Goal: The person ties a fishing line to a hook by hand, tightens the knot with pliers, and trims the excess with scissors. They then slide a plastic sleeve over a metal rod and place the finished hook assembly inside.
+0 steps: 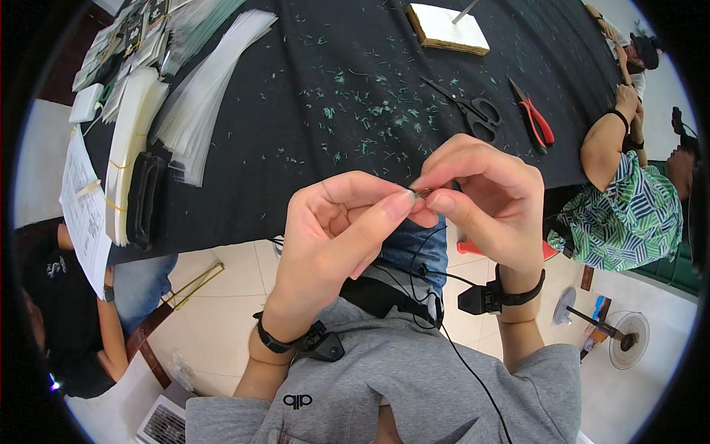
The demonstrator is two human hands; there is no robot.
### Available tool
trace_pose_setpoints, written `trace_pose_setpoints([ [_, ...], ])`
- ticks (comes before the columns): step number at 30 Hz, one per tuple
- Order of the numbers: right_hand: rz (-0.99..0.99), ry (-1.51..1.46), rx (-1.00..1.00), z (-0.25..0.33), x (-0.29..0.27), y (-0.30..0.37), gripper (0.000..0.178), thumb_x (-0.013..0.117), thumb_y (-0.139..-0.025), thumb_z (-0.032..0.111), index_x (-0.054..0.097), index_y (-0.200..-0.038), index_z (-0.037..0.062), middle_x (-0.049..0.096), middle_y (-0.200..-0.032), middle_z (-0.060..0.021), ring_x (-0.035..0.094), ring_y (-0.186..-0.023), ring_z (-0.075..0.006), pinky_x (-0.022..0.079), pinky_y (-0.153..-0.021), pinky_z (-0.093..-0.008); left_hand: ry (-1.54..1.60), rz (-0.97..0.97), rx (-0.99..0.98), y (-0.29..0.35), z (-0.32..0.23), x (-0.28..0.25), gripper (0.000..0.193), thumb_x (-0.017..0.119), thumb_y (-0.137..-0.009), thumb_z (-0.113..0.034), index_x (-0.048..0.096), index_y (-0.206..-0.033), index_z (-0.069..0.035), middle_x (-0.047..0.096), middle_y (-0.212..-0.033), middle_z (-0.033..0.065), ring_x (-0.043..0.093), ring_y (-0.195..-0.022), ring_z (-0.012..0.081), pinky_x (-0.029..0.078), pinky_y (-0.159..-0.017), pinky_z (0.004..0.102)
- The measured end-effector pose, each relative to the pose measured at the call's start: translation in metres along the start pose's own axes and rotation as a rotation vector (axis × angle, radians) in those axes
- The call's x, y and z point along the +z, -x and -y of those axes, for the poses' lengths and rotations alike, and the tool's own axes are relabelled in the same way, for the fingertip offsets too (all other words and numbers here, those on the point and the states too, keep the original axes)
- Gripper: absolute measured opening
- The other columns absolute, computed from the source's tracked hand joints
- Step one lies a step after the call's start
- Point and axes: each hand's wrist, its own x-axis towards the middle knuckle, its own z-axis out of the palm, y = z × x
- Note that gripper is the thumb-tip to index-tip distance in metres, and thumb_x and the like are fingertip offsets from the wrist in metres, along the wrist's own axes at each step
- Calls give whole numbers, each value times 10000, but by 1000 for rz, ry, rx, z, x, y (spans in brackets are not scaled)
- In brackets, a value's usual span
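Near the lower middle of the frame, both of the person's forearms are rising from a grey sweatshirt (384,385), each wrist wearing a black strap with a small black unit.

The left hand (336,229) and the right hand (484,196) are meeting just above the centre of the picture. Thumb and forefinger of each are pressing together on a thin, short metallic piece (423,192), perhaps a bit of wire or a pin; it is too small to name more closely. What shows of it is lying roughly left to right in the frame, bridging the gap between the two pinches, with the left fingertips at its left end and the right fingertips at its right end. Neither hand is nearer: both are clamping on it, the right coming from slightly higher. The remaining fingers of both hands are curling loosely.

Beyond the hands, a table under a black cloth (296,170) is filling the upper half, strewn with small green snippets (347,111). Toward the upper right of centre, black scissors (473,111) and red-handled pliers (534,118) are lying near each other, apart from the hands. At the top, a pale block (447,28) is sitting. Stacks of clear sleeves (207,81) are fanning across the upper left.

At the right edge, another person in a green patterned top (629,214) is sitting.
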Motion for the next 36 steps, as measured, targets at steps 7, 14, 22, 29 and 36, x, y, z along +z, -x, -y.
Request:
trace_pose_setpoints([
  [7, -7, 51, -22, 3, -3, -4, 68, 681, -792, -44, 664, -854, -22, 656, -815, -84, 596, -690, -109, 440, -569, -213, -45, -34, 19, -2, -6, 9, 132, 589, -881, -64, 644, -944, 38, 691, -836, 131, 498, -527, 3, 343, -418, 137],
  [14, 30, 139, -41, 8, -4, -2, 60, 694, -780, -35, 667, -826, -9, 660, -768, -72, 592, -666, -107, 430, -558, -211, -104, -84, 38, 0, -3, 11, 106, 588, -855, -67, 647, -890, 14, 680, -771, 155, 370, -395, -10, 237, -355, 142],
  [22, 36, 148, -44, 8, -4, 0, 60, 701, -778, -26, 670, -826, -6, 660, -776, -73, 594, -675, -111, 432, -562, -217, -23, 36, -17, 3, -7, 6, 132, 608, -880, -16, 629, -963, 85, 690, -871, 148, 663, -799, 115, 535, -713, 210],
  [29, 25, 26, 20, 5, -4, 1, 71, 691, -780, -39, 668, -842, -12, 659, -808, -83, 601, -702, -117, 437, -583, -226, 3, 68, -11, 1, -8, 4, 139, 617, -876, -14, 628, -971, 87, 691, -882, 149, 664, -816, 117, 533, -720, 208],
  [36, -31, 131, -34, 11, -10, 5, 87, 694, -764, -55, 664, -836, -16, 652, -805, -81, 584, -702, -115, 430, -587, -225, -180, -10, 194, 0, -2, 13, 284, 450, -974, -137, 610, -1003, 96, 640, -1044, 195, 658, -914, 195, 523, -829, 308],
])
